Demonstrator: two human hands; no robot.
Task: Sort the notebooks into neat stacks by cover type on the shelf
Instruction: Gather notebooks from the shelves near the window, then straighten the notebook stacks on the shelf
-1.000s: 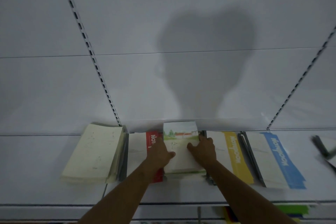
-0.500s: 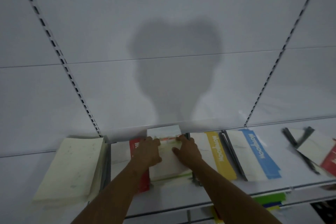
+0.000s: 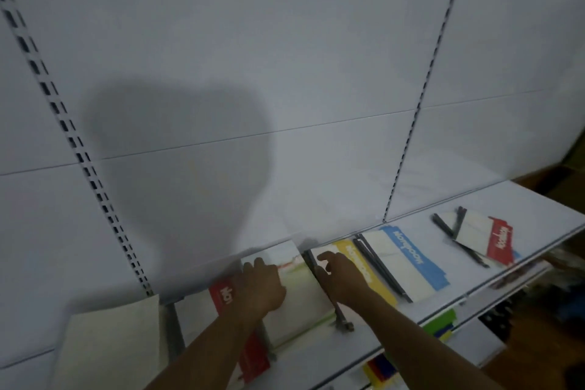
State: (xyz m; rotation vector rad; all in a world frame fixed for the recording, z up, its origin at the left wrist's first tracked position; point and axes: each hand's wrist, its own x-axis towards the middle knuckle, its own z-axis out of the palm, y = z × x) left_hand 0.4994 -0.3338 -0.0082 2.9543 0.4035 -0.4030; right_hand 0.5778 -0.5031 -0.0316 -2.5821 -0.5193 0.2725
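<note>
A stack of landscape-cover notebooks (image 3: 302, 298) lies on the white shelf (image 3: 361, 339) between my two hands. My left hand (image 3: 262, 286) rests flat on its left side, over a red-band notebook stack (image 3: 221, 294). My right hand (image 3: 340, 277) sits at the stack's right edge with fingers apart, over a yellow-band notebook stack (image 3: 370, 275). To the right lies a blue-band notebook stack (image 3: 408, 260). At the far left is a plain cream-cover stack (image 3: 110, 348). A loose pile with a red-band notebook (image 3: 481, 236) lies askew at the far right.
The white back panel (image 3: 285, 73) with slotted uprights rises behind the shelf. Dark dividers (image 3: 340, 313) stand between stacks. A lower shelf holds coloured items (image 3: 440, 324). The shelf's front edge runs diagonally toward the right.
The view has swung left and tilted, so the shelf now slants. My right hand has lifted its fingers off the landscape stack toward the yellow-band stack. My left hand stays on the stack.
</note>
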